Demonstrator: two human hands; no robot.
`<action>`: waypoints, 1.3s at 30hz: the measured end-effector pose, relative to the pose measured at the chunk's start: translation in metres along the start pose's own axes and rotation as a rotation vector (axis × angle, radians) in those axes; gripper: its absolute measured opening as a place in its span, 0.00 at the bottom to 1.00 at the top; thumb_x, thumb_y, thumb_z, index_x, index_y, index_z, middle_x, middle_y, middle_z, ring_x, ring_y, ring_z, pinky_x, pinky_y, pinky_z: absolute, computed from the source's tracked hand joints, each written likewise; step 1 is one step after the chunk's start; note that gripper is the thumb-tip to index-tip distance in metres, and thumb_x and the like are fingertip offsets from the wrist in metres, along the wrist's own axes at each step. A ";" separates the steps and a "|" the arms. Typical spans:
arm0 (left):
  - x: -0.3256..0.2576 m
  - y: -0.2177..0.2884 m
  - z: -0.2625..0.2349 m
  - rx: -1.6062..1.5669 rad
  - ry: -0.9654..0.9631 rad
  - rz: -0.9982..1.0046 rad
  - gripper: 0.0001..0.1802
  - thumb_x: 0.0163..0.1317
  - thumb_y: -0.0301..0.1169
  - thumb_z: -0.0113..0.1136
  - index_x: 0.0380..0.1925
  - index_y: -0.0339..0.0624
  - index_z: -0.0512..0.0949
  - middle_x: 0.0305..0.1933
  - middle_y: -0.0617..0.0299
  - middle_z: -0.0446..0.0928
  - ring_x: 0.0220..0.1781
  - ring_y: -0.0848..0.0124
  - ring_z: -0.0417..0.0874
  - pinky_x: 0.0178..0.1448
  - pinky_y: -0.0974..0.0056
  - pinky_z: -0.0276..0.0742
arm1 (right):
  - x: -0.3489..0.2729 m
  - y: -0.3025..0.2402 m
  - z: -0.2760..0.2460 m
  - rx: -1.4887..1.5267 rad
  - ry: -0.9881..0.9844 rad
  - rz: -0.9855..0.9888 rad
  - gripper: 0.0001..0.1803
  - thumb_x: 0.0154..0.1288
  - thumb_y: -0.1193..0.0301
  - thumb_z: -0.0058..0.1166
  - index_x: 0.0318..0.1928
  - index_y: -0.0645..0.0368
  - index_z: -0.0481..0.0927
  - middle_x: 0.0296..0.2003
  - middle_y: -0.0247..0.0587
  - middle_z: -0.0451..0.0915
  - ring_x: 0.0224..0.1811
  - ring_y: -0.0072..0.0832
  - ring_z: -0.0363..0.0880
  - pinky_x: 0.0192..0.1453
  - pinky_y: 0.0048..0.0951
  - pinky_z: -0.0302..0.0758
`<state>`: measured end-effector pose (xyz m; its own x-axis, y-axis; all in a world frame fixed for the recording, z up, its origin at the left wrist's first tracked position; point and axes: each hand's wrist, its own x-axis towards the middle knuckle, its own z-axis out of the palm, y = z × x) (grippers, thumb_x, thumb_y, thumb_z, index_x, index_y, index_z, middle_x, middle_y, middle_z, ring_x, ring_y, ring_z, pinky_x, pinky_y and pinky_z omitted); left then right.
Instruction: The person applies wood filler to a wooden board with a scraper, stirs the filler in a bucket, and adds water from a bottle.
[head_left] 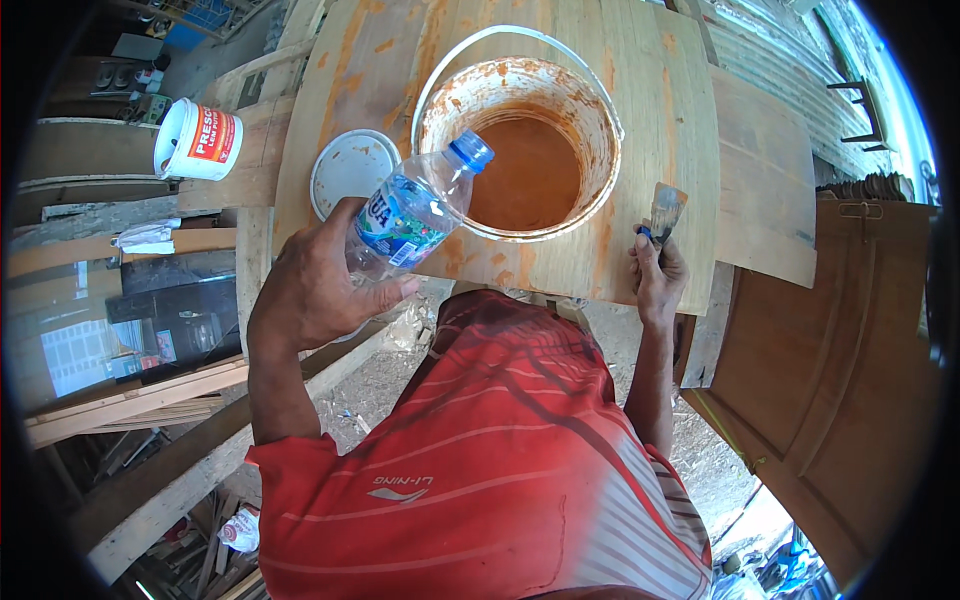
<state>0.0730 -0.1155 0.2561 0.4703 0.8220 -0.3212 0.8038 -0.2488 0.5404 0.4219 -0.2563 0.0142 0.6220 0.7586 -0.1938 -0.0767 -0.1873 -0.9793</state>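
Note:
My left hand (pixel 315 275) is wrapped round a clear plastic bottle (pixel 410 215) with a blue cap and a blue-green label. The bottle tilts up to the right, its cap over the near left part of a white bucket (pixel 437 125). Orange-brown paste (pixel 530 170) lies inside the bucket, and smears of it coat the inner wall. In my right hand (pixel 660 275), right of the bucket, is a putty knife (pixel 668 207), its stained blade pointing up and away. Something small and blue shows at my fingertips by the blade. A white round lid (pixel 345 172) lies left of the bucket.
The bucket stands on a wooden board (pixel 680 150) streaked with orange paste. A smaller white tub (pixel 215 145) with a red label sits on planks to the left. Brown wooden panels (pixel 830 350) lean at the right. Timber beams (pixel 190 480) run along the lower left.

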 end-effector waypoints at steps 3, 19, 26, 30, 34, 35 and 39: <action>0.002 0.001 -0.003 0.048 -0.011 0.005 0.47 0.50 0.48 0.80 0.65 0.37 0.69 0.47 0.39 0.85 0.49 0.43 0.88 0.55 0.46 0.83 | 0.000 -0.001 0.001 -0.009 -0.013 -0.019 0.17 0.72 0.60 0.66 0.53 0.57 0.87 0.28 0.24 0.80 0.24 0.09 0.71 0.25 0.15 0.63; 0.006 0.018 -0.018 0.120 0.033 -0.016 0.42 0.51 0.45 0.79 0.62 0.35 0.72 0.45 0.42 0.86 0.47 0.46 0.89 0.55 0.49 0.83 | 0.001 -0.002 -0.001 -0.037 -0.031 -0.017 0.17 0.73 0.59 0.65 0.52 0.57 0.87 0.27 0.25 0.80 0.23 0.10 0.71 0.24 0.16 0.64; 0.014 0.030 -0.028 0.122 0.005 -0.135 0.37 0.50 0.42 0.78 0.57 0.35 0.75 0.48 0.44 0.86 0.50 0.52 0.89 0.58 0.52 0.81 | 0.002 0.001 -0.002 -0.033 -0.028 -0.018 0.17 0.72 0.58 0.66 0.52 0.57 0.87 0.27 0.25 0.80 0.24 0.09 0.71 0.24 0.16 0.64; 0.018 0.032 -0.031 0.210 -0.009 -0.156 0.36 0.50 0.40 0.78 0.57 0.35 0.75 0.47 0.44 0.86 0.50 0.52 0.89 0.59 0.52 0.80 | 0.001 0.000 -0.001 -0.013 -0.027 -0.022 0.17 0.72 0.59 0.66 0.52 0.57 0.87 0.28 0.25 0.80 0.24 0.09 0.72 0.25 0.16 0.64; 0.021 0.034 -0.033 0.207 -0.013 -0.189 0.37 0.50 0.40 0.78 0.58 0.34 0.75 0.47 0.44 0.86 0.51 0.52 0.89 0.59 0.52 0.80 | 0.002 0.002 -0.002 -0.012 -0.020 -0.011 0.17 0.72 0.59 0.66 0.52 0.57 0.87 0.28 0.25 0.80 0.24 0.10 0.71 0.25 0.16 0.65; 0.021 0.035 -0.033 0.198 -0.016 -0.198 0.37 0.50 0.40 0.78 0.58 0.34 0.75 0.48 0.44 0.86 0.51 0.52 0.89 0.59 0.52 0.81 | 0.002 0.002 -0.001 -0.019 -0.016 -0.013 0.17 0.72 0.59 0.66 0.52 0.57 0.87 0.28 0.25 0.80 0.24 0.10 0.71 0.25 0.16 0.65; 0.023 0.041 -0.034 0.237 -0.017 -0.226 0.37 0.51 0.39 0.78 0.59 0.33 0.75 0.48 0.44 0.86 0.50 0.52 0.89 0.59 0.52 0.81 | 0.001 -0.003 0.000 -0.033 -0.014 -0.003 0.17 0.72 0.59 0.66 0.52 0.57 0.87 0.28 0.25 0.80 0.24 0.10 0.71 0.26 0.16 0.65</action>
<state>0.1050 -0.0892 0.2973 0.2748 0.8618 -0.4264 0.9500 -0.1750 0.2585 0.4226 -0.2555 0.0166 0.6111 0.7679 -0.1918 -0.0493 -0.2049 -0.9775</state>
